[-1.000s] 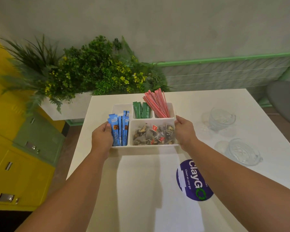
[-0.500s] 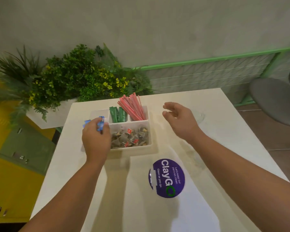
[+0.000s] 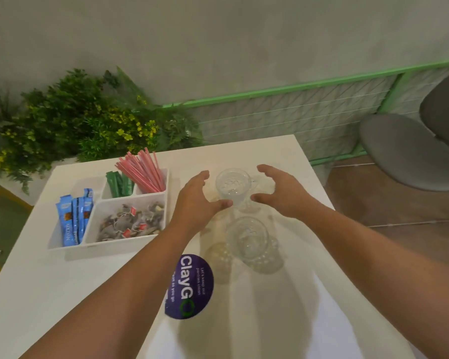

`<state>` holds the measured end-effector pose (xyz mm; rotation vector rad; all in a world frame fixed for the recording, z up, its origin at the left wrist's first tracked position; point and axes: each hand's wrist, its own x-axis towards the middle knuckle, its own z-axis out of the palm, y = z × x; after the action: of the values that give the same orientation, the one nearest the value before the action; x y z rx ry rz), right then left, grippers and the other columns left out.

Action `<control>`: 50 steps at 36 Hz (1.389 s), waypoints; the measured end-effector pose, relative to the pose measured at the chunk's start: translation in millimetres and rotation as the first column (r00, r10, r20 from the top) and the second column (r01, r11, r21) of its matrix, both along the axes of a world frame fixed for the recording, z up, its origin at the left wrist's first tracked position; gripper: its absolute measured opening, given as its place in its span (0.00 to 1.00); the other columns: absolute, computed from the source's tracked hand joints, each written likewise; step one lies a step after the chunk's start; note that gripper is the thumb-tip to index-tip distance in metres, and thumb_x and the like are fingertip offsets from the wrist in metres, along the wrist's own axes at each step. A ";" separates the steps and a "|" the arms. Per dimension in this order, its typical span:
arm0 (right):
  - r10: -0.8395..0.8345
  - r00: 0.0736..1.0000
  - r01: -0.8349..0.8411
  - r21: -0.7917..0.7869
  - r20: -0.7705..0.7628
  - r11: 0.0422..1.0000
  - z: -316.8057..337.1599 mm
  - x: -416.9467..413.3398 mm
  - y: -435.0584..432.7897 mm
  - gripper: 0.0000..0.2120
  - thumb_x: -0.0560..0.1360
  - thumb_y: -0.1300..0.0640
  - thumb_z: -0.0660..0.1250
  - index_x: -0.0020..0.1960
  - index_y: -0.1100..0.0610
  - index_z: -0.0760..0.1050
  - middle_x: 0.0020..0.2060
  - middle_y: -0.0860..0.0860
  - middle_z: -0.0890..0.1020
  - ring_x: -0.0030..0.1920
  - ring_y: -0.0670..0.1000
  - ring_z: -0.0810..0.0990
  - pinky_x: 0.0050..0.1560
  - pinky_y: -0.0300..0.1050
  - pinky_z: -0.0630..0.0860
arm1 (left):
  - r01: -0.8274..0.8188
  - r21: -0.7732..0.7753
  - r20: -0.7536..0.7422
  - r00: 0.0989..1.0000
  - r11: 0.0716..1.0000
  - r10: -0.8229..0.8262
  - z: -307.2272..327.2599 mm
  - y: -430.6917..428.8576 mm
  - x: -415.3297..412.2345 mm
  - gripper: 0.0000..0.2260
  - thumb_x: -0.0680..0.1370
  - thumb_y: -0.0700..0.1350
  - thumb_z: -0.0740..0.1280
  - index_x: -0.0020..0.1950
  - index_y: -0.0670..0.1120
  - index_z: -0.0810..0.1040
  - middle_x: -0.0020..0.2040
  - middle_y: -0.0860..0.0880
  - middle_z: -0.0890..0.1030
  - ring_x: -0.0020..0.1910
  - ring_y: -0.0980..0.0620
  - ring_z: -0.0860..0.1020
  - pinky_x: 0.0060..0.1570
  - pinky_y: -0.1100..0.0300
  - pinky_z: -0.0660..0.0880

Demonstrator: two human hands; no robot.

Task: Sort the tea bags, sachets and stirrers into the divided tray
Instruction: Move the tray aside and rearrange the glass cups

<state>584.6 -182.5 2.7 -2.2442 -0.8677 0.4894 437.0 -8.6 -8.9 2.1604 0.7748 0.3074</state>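
closest to the camera, two bare forearms reach forward over the white desk (image 3: pixel 63 294). between them, on the desk surface, lies a round purple sticker (image 3: pixel 191 287) with the word "claygo" on it. just behind the sticker stands a clear glass cup (image 3: pixel 248 240) with a cut pattern, and nothing touches it.

further on, the left hand (image 3: pixel 196 203) and the right hand (image 3: pixel 282 193) are spread open, with the fingers apart, one on each side of a second clear glass cup (image 3: pixel 232 186). the left thumb tip is at the near lower edge of this cup and the right thumb is just beside it on the other side; i cannot tell if the fingers really touch the glass. neither hand is closed on anything.

to the left of the hands the white divided tray (image 3: pixel 70 246) rests on the desk. its big front compartment holds the tea bags (image 3: pixel 131 221) with small red tags. the long left compartment holds blue sachets (image 3: pixel 74 218), which stand tilted. in the back row, one small compartment holds green sachets (image 3: pixel 119 182) and the one beside it holds pink stirrers (image 3: pixel 143 171), which lean out over the rim.

behind the desk there is a planter with green plants (image 3: pixel 83 117) and yellow flowers, a green rail (image 3: pixel 295 85) along the grey wall, and a grey chair (image 3: pixel 409 149) at the far right.
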 end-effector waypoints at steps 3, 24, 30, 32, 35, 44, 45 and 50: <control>0.060 0.998 -0.061 -0.040 -0.024 0.997 -2.0 6.5 8.1 0.43 0.68 0.49 0.78 0.77 0.51 0.61 0.74 0.48 0.68 0.74 0.50 0.66 0.73 0.47 0.63 | -0.005 -0.032 -0.030 1.000 0.999 0.004 -5.5 -2.6 14.8 0.49 0.61 0.56 0.83 0.77 0.50 0.63 0.73 0.52 0.69 0.67 0.52 0.71 0.67 0.53 0.71; 0.223 0.971 -0.216 0.083 -0.088 0.973 -5.7 3.9 85.0 0.28 0.62 0.60 0.82 0.60 0.55 0.79 0.49 0.45 0.81 0.45 0.47 0.79 0.38 0.24 0.67 | 0.061 0.040 -0.172 0.984 0.997 -0.053 4.3 53.2 16.8 0.43 0.61 0.48 0.83 0.73 0.49 0.67 0.66 0.52 0.75 0.59 0.52 0.76 0.59 0.55 0.76; 0.215 0.974 -0.209 0.091 -0.066 0.974 -12.1 -3.0 116.3 0.26 0.61 0.58 0.82 0.57 0.55 0.81 0.50 0.49 0.84 0.44 0.49 0.80 0.41 0.34 0.72 | 0.042 0.054 -0.223 0.974 0.998 -0.029 13.4 82.6 5.5 0.45 0.60 0.49 0.84 0.73 0.50 0.69 0.64 0.52 0.78 0.58 0.52 0.77 0.58 0.54 0.77; 0.213 0.976 -0.208 0.091 -0.050 0.974 -12.8 -6.1 124.7 0.27 0.61 0.58 0.82 0.58 0.56 0.81 0.50 0.50 0.84 0.44 0.49 0.80 0.41 0.35 0.72 | 0.036 0.052 -0.227 0.974 0.998 -0.023 15.9 88.7 3.3 0.44 0.60 0.47 0.84 0.73 0.50 0.69 0.64 0.51 0.78 0.58 0.51 0.77 0.59 0.52 0.78; 0.201 0.979 -0.198 0.089 -0.025 0.976 -11.7 -7.6 134.1 0.28 0.61 0.57 0.82 0.59 0.56 0.80 0.52 0.50 0.83 0.46 0.50 0.82 0.46 0.40 0.76 | 0.033 0.061 -0.227 0.974 0.998 -0.019 18.5 95.1 4.8 0.43 0.61 0.45 0.84 0.73 0.49 0.69 0.64 0.50 0.78 0.58 0.50 0.77 0.59 0.51 0.78; 0.204 0.979 -0.204 0.049 -0.012 0.978 -11.7 -5.7 149.9 0.29 0.61 0.55 0.82 0.60 0.55 0.79 0.53 0.51 0.83 0.50 0.53 0.82 0.53 0.46 0.78 | 0.037 0.092 -0.234 0.972 0.995 -0.015 19.5 105.0 3.0 0.44 0.62 0.47 0.83 0.75 0.49 0.67 0.67 0.50 0.76 0.61 0.50 0.76 0.60 0.51 0.76; 0.205 0.979 -0.205 0.035 -0.009 0.978 -11.6 -5.9 149.2 0.30 0.61 0.55 0.82 0.62 0.55 0.78 0.55 0.51 0.83 0.52 0.53 0.81 0.55 0.47 0.77 | 0.047 0.104 -0.237 0.971 0.993 -0.021 19.6 104.1 3.0 0.45 0.63 0.48 0.83 0.76 0.49 0.65 0.69 0.50 0.75 0.62 0.49 0.75 0.61 0.51 0.76; 0.197 0.980 -0.196 -0.024 0.027 0.980 -5.2 -4.8 134.3 0.44 0.65 0.44 0.79 0.75 0.56 0.65 0.68 0.50 0.75 0.67 0.52 0.73 0.63 0.45 0.70 | 0.013 0.096 -0.191 0.982 0.995 0.005 18.6 93.6 -1.7 0.57 0.58 0.58 0.83 0.79 0.48 0.56 0.75 0.49 0.67 0.72 0.48 0.68 0.68 0.47 0.70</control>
<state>579.8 -48.2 -2.5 -2.2001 -1.1108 0.5589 435.3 85.0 9.7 2.3072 0.8786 0.1386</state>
